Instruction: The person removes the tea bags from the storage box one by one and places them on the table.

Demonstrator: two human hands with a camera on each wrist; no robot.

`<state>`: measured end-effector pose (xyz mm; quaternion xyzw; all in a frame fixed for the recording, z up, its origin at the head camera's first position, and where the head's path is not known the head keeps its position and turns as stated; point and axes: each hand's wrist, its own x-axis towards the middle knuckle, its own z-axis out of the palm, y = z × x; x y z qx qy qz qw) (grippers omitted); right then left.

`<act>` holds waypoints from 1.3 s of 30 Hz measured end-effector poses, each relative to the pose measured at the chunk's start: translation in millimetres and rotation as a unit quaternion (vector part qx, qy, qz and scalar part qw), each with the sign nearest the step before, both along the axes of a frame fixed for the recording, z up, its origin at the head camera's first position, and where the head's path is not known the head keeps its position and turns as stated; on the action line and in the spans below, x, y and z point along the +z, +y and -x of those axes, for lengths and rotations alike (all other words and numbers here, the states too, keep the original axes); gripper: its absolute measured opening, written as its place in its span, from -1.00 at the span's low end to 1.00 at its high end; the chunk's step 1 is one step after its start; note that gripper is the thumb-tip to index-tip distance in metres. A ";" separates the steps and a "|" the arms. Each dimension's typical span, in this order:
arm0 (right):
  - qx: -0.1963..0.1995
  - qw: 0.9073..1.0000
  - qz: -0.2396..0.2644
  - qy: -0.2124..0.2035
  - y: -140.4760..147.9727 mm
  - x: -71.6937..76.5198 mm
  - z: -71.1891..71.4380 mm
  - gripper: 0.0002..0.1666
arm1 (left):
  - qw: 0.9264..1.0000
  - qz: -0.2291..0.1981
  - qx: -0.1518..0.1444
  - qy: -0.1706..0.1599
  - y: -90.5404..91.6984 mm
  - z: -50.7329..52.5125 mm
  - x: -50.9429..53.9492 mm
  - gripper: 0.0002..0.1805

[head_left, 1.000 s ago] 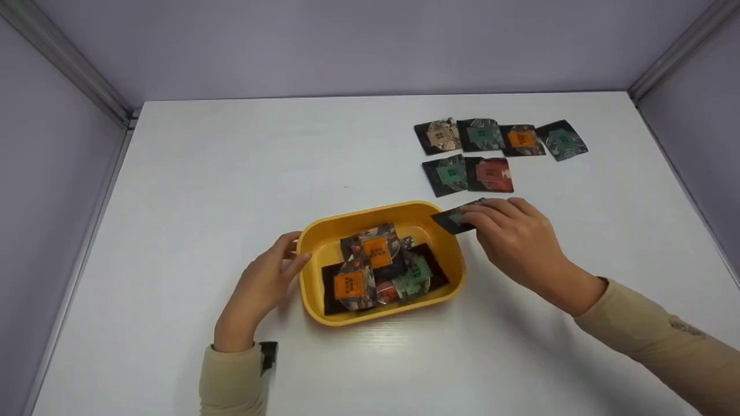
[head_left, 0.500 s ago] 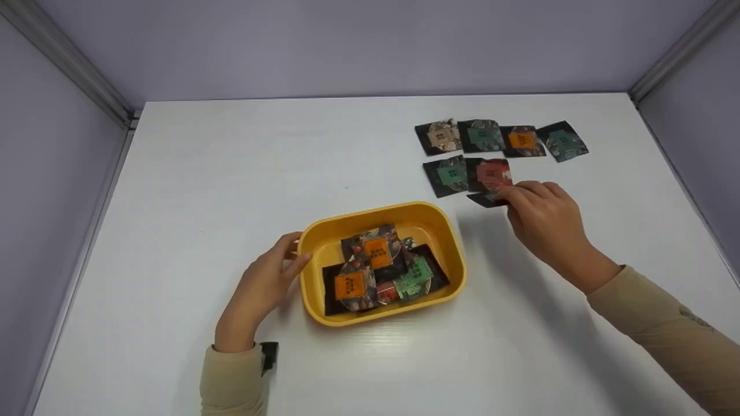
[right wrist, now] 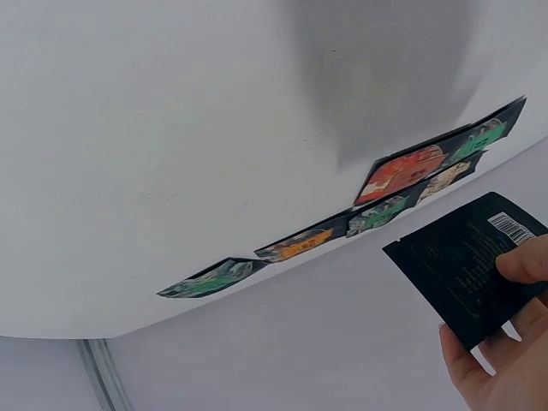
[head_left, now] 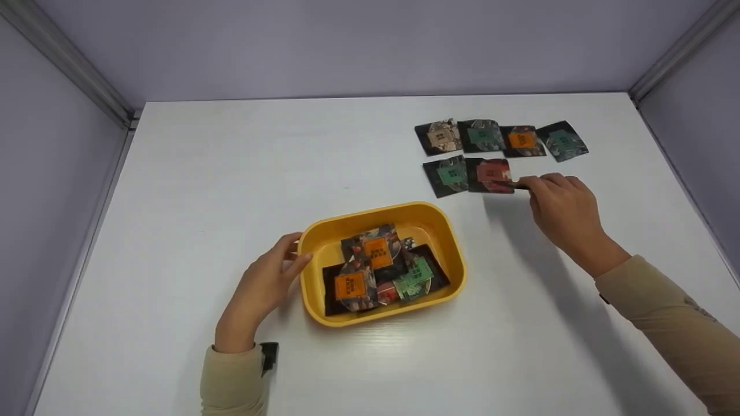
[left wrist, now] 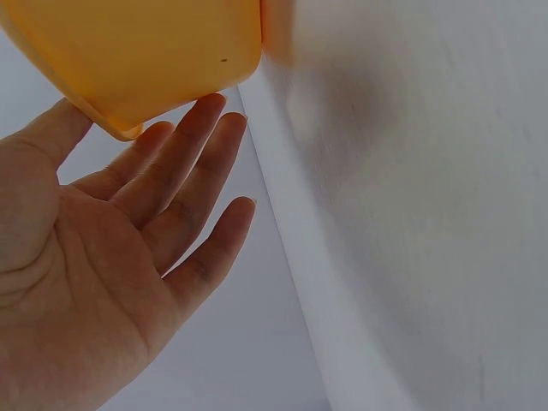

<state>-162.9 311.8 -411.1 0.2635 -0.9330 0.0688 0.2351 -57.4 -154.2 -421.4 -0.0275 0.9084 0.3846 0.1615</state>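
A yellow plastic bin [head_left: 454, 289] stands before me with several printed sachets [head_left: 378, 254] lying loosely in it. My left hand [head_left: 263, 283] grips its left end, thumb over the rim and fingers against the outer wall, as the left wrist view also shows. Beyond the bin's right end, my right hand [head_left: 566, 216] pinches a black sachet [right wrist: 462, 261] by one edge above the table. The right wrist view shows its back with a barcode; from the head it appears almost edge-on, just right of the red sachet [head_left: 491, 175].
At the back right, sachets lie in two rows: several in the far row [head_left: 481, 136], and a green one [head_left: 450, 174] beside the red one in the nearer row. The white table [head_left: 231, 167] is bounded by a grey back wall [head_left: 370, 46] and side walls.
My right hand has carried the black sachet from over the bin's right rim, away and rightward to beside the red sachet. The left hand and bin stay put.
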 end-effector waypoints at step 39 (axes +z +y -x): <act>-0.007 0.994 -0.088 -0.068 56.5 -47.4 54.8 -0.69 | 1.000 0.009 -0.010 0.011 -1.8 0.6 -0.9 -0.42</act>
